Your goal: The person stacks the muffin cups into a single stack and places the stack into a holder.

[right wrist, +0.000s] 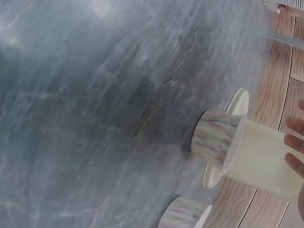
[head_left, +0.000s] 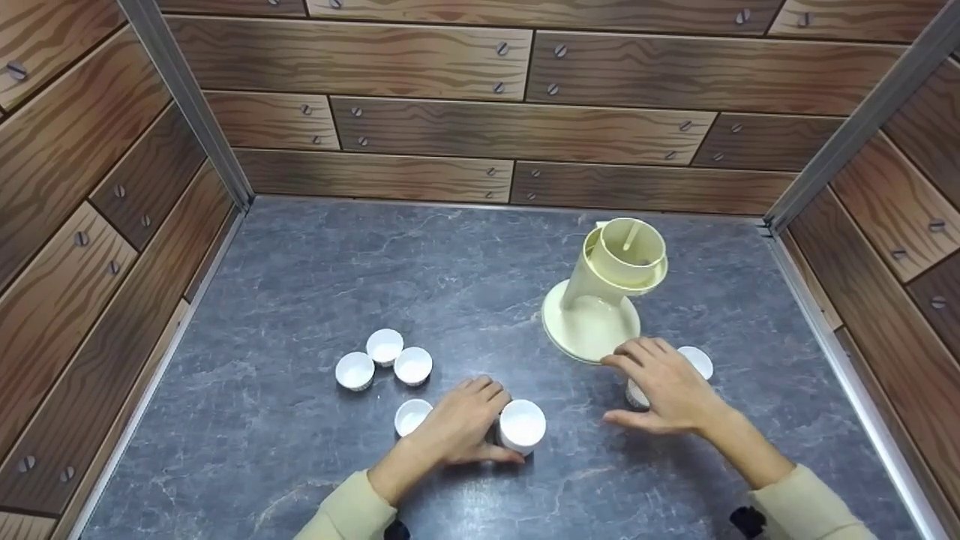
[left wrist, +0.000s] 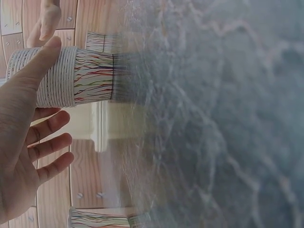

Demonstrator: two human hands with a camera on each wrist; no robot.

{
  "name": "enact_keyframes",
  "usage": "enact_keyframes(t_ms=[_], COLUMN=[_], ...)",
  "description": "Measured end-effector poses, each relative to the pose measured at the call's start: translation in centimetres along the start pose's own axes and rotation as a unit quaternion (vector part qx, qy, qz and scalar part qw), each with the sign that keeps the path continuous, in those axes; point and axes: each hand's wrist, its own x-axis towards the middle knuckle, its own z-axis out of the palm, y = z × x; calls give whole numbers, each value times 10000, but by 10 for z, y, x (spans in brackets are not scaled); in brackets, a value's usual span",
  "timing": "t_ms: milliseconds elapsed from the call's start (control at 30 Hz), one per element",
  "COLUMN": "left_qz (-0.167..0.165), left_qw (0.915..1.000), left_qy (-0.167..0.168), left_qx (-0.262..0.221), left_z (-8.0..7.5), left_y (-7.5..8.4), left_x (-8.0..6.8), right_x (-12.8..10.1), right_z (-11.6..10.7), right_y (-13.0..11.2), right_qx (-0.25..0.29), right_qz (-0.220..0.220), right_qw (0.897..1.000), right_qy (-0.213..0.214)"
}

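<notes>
Your L hand [head_left: 463, 421] has thumb & fingers round the cup stack [head_left: 523, 425], approx 6 o'clock; R hand [head_left: 667, 386], 4 o'clock, is spread w/ nothing gripped, by a small cup [head_left: 637, 396]. Prob. best: squeeze lightly, keep stack upright, raise R clear before moving it sideways.

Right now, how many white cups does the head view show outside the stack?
6: three cups clustered at left, one cup beside the left hand, two cups partly behind the right hand. The hands may hide more.
</notes>
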Motion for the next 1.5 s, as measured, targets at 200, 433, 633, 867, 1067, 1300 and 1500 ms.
enact_keyframes(t_ms=[200,433,633,867,1067,1300,1500], left_qz=[29,52,81,12,15,-11,3], left_qw=[10000,9999,9999,10000,10000,10000,9999], left_qy=[-12,-9,35,8,-36,-60,-61], left_qx=[9,88,121,17,45,62,96], left_z=[-1,0,-1,-1,-1,-2,-2], left_y=[0,0,1,1,1,1,2], left_x=[1,1,1,2,1,1,0], right_x=[-9,-17,-24,-32,-40,-46,-49], right_z=[0,1,1,1,2,2,3], right_y=[10,16,21,27,30,34,36], right_qx=[-128,-406,-659,-836,-861,-892,-889], right_qz=[48,220,403,673,816,825,815], right_qw=[9999,9977,9940,9892,9870,9875,9878], right_qy=[-89,-491,-775,-995,-1086,-1007,-982])
